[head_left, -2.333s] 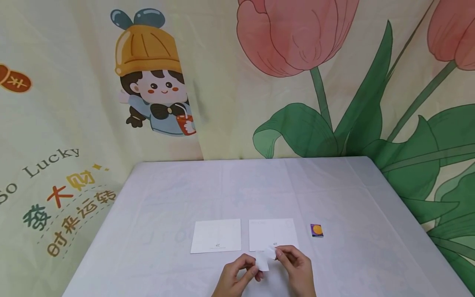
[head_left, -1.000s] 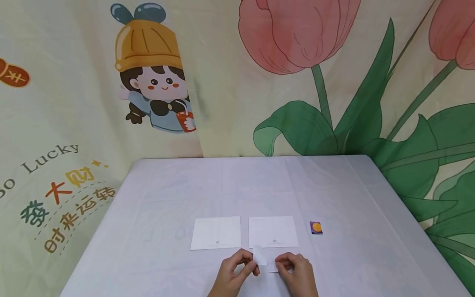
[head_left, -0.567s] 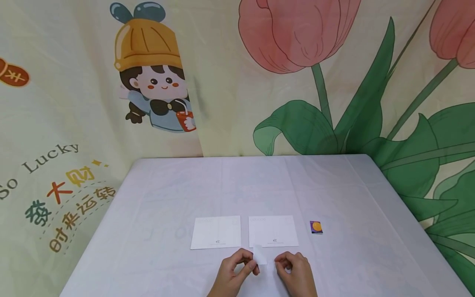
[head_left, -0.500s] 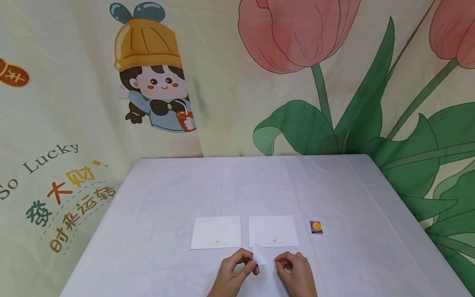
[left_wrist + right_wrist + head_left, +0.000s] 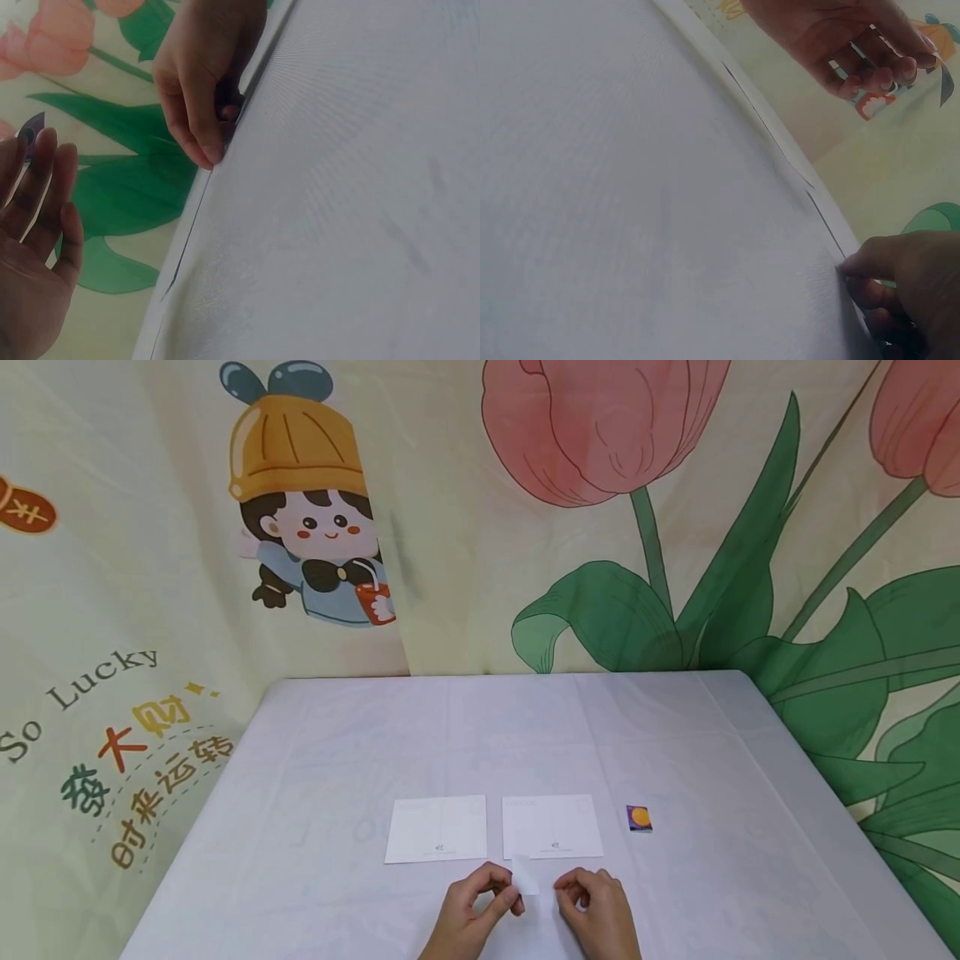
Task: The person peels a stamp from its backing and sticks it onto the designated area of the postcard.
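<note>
Between thumb and forefinger, my left hand (image 5: pixel 474 910) pinches a small sticker (image 5: pixel 525 877), its white side facing the head camera. A dark purple, printed side of the sticker (image 5: pixel 32 135) shows in the left wrist view. Just right of it, above the table's near part, is my right hand (image 5: pixel 600 906), fingers curled and fingertips drawn together. Nothing shows between those fingertips. Past the hands lie two blank white postcards side by side, a left postcard (image 5: pixel 437 829) and a right postcard (image 5: pixel 552 827), each with a small grey mark.
A small purple square with an orange disc (image 5: pixel 639 818) lies to the right of the postcards. White cloth covers the table (image 5: pixel 360 735). Behind it hangs a printed curtain (image 5: pixel 450 568) with tulips and a cartoon child.
The hands have drawn slightly apart. A small white slip by the right hand, seen a second ago, is out of sight now. The left hand keeps the sticker, turned more upright.
</note>
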`<state>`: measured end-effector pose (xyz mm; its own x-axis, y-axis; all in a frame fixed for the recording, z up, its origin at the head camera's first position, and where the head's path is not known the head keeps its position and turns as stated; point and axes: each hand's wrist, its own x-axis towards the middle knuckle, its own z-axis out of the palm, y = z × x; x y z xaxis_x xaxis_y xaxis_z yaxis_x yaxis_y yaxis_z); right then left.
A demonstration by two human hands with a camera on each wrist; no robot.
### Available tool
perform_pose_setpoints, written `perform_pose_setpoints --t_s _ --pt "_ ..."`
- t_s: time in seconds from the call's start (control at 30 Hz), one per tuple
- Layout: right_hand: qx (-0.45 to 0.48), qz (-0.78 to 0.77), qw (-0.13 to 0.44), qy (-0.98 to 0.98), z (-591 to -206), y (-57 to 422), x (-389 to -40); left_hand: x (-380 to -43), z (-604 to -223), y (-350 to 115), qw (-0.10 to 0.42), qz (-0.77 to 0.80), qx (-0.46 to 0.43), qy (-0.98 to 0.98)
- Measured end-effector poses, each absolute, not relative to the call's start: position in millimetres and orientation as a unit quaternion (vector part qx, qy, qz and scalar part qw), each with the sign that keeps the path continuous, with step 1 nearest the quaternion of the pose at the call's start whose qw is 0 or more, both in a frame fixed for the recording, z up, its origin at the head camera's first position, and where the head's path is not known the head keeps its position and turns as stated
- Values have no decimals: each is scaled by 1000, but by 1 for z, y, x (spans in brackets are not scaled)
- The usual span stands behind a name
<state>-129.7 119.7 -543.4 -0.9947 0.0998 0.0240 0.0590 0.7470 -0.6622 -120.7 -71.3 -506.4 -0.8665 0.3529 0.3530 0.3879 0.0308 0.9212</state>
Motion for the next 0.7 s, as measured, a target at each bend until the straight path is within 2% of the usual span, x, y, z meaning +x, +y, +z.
perform_pose_setpoints --t_s 0.43,0.7 --pt "-47 362 29 -931 -544 121 -129 -121 -515 -71 18 -652 -254 -714" --pt "-71 391 77 -914 -540 120 -129 -120 -505 -71 12 -651 -252 -716"
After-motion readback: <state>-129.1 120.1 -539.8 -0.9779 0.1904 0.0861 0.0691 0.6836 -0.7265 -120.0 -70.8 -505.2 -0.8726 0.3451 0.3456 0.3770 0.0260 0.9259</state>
